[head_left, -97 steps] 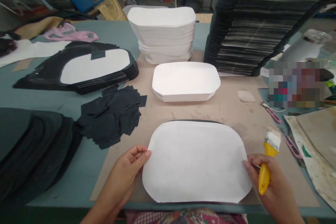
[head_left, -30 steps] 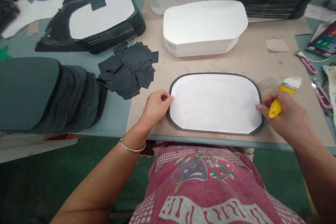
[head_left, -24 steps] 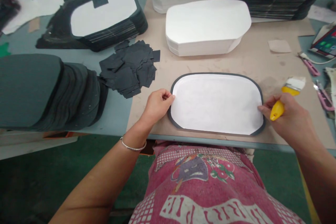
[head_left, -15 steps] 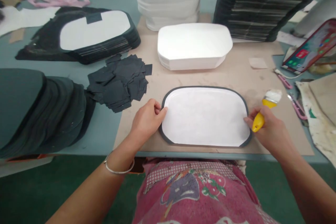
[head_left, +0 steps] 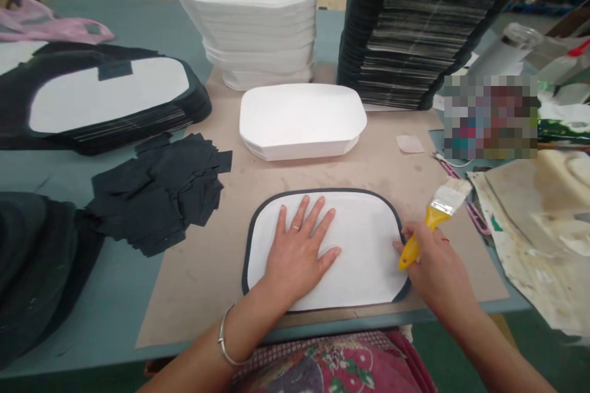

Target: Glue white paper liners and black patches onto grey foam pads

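Note:
A white rounded sheet [head_left: 364, 258] lies on a slightly larger black panel [head_left: 246, 258], whose dark edge shows around it. My left hand [head_left: 297, 252] rests flat on the sheet's left half, fingers spread. At the right edge, my right hand [head_left: 431, 258] holds a yellow-handled paintbrush [head_left: 433, 218], its white-coated bristles pointing up and away. The thumb of that hand touches the sheet's right end. Just beyond the panel sits a short stack of white sheets [head_left: 302, 113]. Small black pieces [head_left: 161, 190] are heaped to the left.
Brown board [head_left: 193, 295] covers the table's middle. A tall white stack [head_left: 262, 31] and a taller black stack [head_left: 410, 31] rise at the back. Black panels topped with a white sheet [head_left: 110, 98] stand left. A stained cloth [head_left: 530, 227] and pink-handled scissors [head_left: 479, 218] lie right.
My left hand has moved from the panel's left edge onto the white sheet and spread flat. My right hand still holds the paintbrush at the right edge. The view has shifted.

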Demonstrator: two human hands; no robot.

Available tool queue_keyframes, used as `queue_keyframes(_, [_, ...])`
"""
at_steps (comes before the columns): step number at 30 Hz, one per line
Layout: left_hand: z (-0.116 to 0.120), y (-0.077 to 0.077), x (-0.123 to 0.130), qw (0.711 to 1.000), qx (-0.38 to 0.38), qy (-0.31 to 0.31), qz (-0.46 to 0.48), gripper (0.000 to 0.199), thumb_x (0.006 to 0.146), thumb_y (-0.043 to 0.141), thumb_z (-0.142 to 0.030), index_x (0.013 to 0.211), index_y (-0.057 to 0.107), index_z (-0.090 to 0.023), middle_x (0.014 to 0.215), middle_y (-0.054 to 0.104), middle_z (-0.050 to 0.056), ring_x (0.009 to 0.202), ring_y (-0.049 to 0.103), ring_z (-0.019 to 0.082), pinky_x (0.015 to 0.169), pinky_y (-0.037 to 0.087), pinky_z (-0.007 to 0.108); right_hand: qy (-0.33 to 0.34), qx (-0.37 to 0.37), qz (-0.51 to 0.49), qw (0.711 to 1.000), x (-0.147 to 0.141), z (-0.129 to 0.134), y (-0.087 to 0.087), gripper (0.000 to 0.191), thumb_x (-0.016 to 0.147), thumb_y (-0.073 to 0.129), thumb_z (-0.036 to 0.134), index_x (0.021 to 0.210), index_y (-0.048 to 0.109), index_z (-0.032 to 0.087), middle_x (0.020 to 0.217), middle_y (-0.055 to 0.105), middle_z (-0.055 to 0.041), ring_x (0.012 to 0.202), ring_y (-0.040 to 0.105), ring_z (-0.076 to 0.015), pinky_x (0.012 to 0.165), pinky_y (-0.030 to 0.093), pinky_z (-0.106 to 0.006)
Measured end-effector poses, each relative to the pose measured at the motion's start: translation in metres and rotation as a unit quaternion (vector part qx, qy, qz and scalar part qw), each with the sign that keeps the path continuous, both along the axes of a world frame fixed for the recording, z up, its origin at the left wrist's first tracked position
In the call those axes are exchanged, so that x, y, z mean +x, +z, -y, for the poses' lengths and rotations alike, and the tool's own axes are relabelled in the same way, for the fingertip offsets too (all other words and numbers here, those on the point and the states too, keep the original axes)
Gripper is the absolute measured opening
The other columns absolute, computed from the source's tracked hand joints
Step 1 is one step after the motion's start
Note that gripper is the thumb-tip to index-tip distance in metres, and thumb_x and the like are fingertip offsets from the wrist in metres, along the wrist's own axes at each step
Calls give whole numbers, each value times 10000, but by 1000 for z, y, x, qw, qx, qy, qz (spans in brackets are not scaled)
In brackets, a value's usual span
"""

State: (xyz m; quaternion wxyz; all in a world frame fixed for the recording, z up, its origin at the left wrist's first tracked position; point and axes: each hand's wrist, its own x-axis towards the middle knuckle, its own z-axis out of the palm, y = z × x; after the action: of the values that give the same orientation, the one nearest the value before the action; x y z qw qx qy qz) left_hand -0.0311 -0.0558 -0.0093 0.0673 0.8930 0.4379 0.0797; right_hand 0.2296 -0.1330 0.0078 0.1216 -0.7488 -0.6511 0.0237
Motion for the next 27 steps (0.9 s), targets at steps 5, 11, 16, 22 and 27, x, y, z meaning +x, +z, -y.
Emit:
queue_keyframes(5, [0,5,-1,1000,-14,9,3,672,980,456,-628,1569,390,-310,1696,230,4,1571,133,361,1246,136,662,181,28,-52,982,-42,-38,-8,13,1001,505,216,1011,513,218,1538,494,-158,1373,509,-343,1071,486,-533])
queue_keyframes(11, [0,1,-1,1000,-25,11,15,692,973,460,-642,1581,363,-326,1700,220,2,1572,131,355,1262,49,641,234,33,-60,970,-62,-60,-19,42,992,542,198,954,526,207,1542,487,-180,1454,429,-343,1131,454,-562])
queue_keyframes(16, [-1,1,-1,999,-32,8,23,689,988,423,-647,1588,340,-318,1707,194,10,1574,117,354,1253,76,668,222,33,-60,973,-57,-63,-6,113,1023,494,259,1017,589,199,1433,599,-173,1343,556,-345,1018,544,-534])
queue_keyframes(22, [1,17,-16,998,-5,32,57,496,1030,473,-357,1487,483,-164,1620,398,126,1506,332,315,1229,287,599,220,82,-105,966,-28,-79,44,292,1035,525,349,1275,620,213,1059,735,-103,883,721,-224,770,561,-344])
queue_keyframes(27, [8,19,-27,994,6,74,77,339,989,550,-260,1308,632,-180,1412,602,120,1292,551,306,1160,414,532,263,67,-244,931,-40,-106,77,97,981,644,302,1004,684,216,939,696,-46,839,662,-162,744,510,-276])
